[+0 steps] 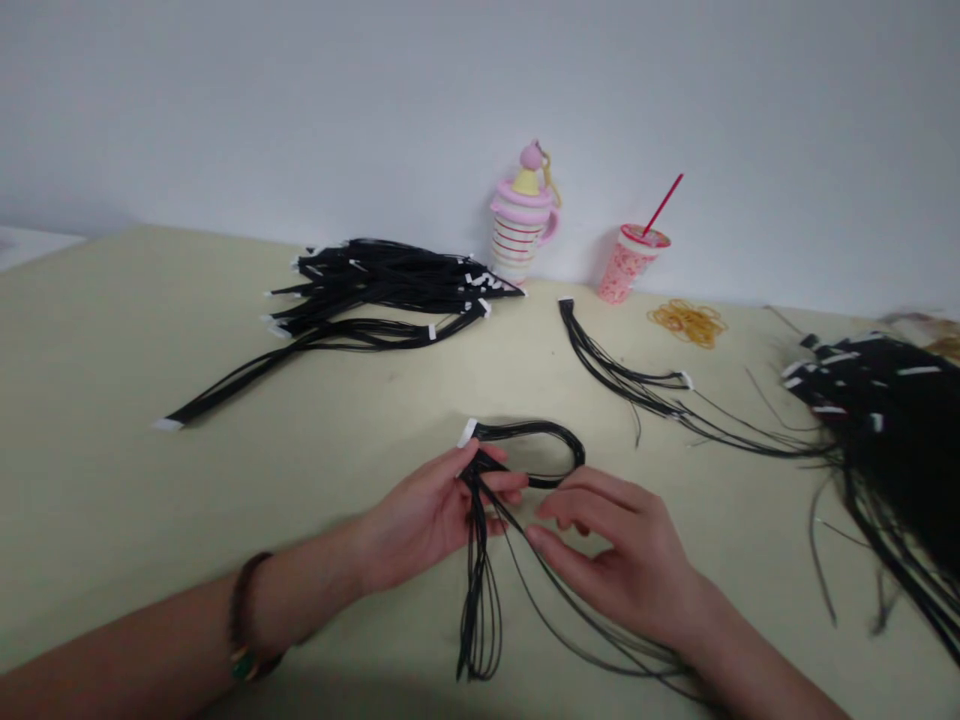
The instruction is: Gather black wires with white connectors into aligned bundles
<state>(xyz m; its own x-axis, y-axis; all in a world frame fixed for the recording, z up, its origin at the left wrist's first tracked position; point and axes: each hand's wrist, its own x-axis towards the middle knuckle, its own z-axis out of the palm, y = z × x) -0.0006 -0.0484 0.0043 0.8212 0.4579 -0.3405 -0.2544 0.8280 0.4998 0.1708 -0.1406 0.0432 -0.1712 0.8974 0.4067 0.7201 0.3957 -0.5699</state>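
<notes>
Left hand pinches the looped black wire bundle, fingers closed on it, well in front of the striped mug. Right hand, fingers narrow, touches the loop's loose strands.

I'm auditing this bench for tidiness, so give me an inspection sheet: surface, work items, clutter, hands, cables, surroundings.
surface: pale yellow table, no spills seen.
work items: looped wire bundle with a white connector, in front of the person.
clutter: bundle stack far left, wire pile right, loose harness centre, rubber bands, pink cup with straw, striped mug.
hands: left hand grips the wire bundle; right hand at the loop, grip unclear.
cables: thin strands trail from the wire pile across the table.
surroundings: plain white wall.
</notes>
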